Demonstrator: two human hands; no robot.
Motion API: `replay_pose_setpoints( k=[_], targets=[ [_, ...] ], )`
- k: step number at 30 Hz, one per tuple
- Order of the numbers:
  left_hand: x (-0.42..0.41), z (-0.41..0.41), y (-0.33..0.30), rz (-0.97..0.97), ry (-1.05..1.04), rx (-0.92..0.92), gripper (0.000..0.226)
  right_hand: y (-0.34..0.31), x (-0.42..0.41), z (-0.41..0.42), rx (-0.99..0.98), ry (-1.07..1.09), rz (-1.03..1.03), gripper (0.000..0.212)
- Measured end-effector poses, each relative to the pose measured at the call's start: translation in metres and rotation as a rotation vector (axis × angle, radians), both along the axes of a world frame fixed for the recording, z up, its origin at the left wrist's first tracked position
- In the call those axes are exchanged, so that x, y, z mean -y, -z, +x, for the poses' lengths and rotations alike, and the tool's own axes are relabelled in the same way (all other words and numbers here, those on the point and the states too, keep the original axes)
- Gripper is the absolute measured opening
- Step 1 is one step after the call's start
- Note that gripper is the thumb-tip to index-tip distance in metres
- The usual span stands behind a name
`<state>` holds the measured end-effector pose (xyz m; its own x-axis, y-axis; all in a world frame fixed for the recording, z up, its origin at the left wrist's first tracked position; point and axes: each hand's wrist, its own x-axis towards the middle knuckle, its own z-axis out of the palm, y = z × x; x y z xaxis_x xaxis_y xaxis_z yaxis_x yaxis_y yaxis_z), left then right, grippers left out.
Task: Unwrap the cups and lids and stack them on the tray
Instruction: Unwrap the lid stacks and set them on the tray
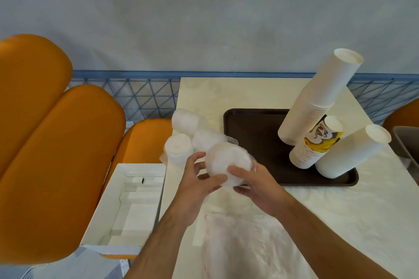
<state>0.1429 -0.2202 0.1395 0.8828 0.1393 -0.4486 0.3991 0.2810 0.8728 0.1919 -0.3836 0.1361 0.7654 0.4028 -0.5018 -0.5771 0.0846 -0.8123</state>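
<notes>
Sleeve of white lids (229, 166), seemingly in clear wrap, sat between both hands at table's near-left edge, just short of tray. Left hand (199, 182) curled around sleeve's 8 o'clock side; right hand (256, 184) gripped 4 o'clock side, thumb on top. Three more lid sleeves (192, 133) lay at 10 o'clock, apparently unopened. Dark tray (249, 133) at 2 o'clock carried three upended cup stacks (317, 99). Crumpled plastic wrap (249, 247) lay at 6 o'clock. Judged: cups done, lids remaining.
</notes>
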Motion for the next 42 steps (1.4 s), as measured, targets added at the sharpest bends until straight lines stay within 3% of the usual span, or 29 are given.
replay_pose_setpoints(
  k=[4,8,11,14,21,24,28,31,34,38,42],
  targets=[
    [0.019,0.002,-0.021,-0.141,0.016,0.003,0.034,-0.012,0.024,-0.005,-0.08,0.059,0.18,0.079],
    [0.027,0.008,-0.038,-0.243,0.033,-0.054,0.029,-0.021,0.045,-0.007,-0.155,0.027,0.267,0.09],
    [0.035,0.014,-0.051,-0.232,0.073,-0.016,0.023,-0.027,0.06,-0.007,-0.165,0.03,0.281,0.115],
    [0.043,0.02,-0.056,-0.254,0.064,0.033,0.021,-0.03,0.074,-0.005,-0.148,0.072,0.315,0.121],
    [0.052,0.024,-0.061,-0.38,0.078,0.051,0.015,-0.033,0.095,0.003,-0.125,0.174,0.449,0.106],
    [0.053,0.024,-0.066,-0.203,0.144,0.044,0.014,-0.035,0.101,0.007,-0.104,0.229,0.488,0.099],
    [0.05,0.025,-0.075,0.161,0.41,0.068,0.016,-0.038,0.109,0.013,-0.073,0.272,0.473,0.078],
    [0.05,0.027,-0.084,0.235,0.421,0.138,0.017,-0.038,0.113,0.016,-0.075,0.285,0.418,0.066],
    [0.052,0.03,-0.086,0.1,0.267,0.234,0.018,-0.039,0.113,0.017,-0.062,0.279,0.391,0.071],
    [0.059,0.03,-0.084,-0.273,0.109,0.202,0.021,-0.041,0.118,0.021,-0.056,0.286,0.457,0.069],
    [0.061,0.024,-0.08,-0.222,0.153,0.063,0.021,-0.047,0.126,0.023,-0.069,0.243,0.476,0.079]
  ],
)
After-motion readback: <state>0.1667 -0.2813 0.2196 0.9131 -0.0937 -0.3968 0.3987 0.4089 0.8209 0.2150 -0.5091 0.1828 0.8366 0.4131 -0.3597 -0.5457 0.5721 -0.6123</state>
